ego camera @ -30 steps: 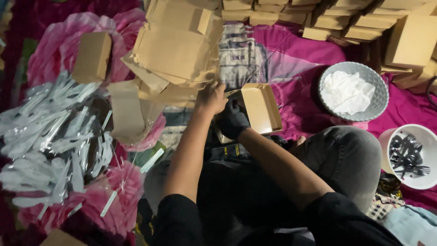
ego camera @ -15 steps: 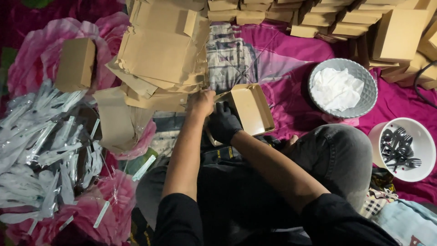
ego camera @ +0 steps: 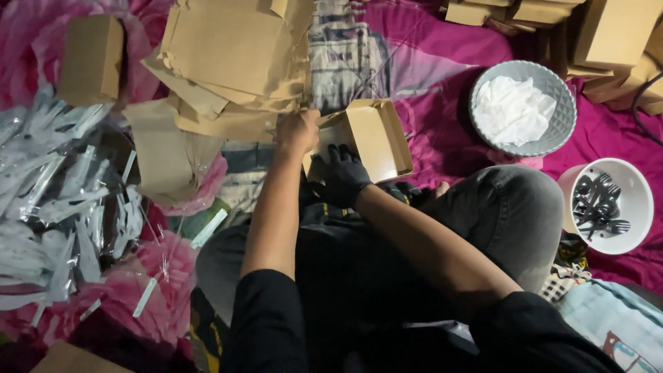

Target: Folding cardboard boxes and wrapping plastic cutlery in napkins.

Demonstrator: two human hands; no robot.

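Brown card is what I have in hand: a small open kraft box (ego camera: 369, 141) sits just ahead of my knees on the magenta cloth (ego camera: 449, 124), its lid flap tipped up toward the stack of flat box blanks (ego camera: 235, 62). My left hand (ego camera: 298, 131), bare, is curled tight on the box's near-left corner, fingers pressed together over the edge. My right hand (ego camera: 340, 173), in a black glove, grips the near wall from below, thumb and fingers pinching the card. I judge the step to be the forming of the box, its walls being squared up; the next move calls for a firm hold on that corner while the flaps are tucked, without creasing the thin card.

Around me the packages lie by kind. To the left, a heap of long clear-and-white sachets (ego camera: 48, 200) spreads over a pink flowered cloth. A shut brown box (ego camera: 91, 59) stands at the upper left. More made-up brown boxes (ego camera: 615, 31) are piled along the top right. A grey basket (ego camera: 563, 97) holds white folded napkins (ego camera: 514, 110), and just below it a white bowl (ego camera: 639, 200) holds black plastic forks (ego camera: 599, 204). I can make out no label clearly on any of these
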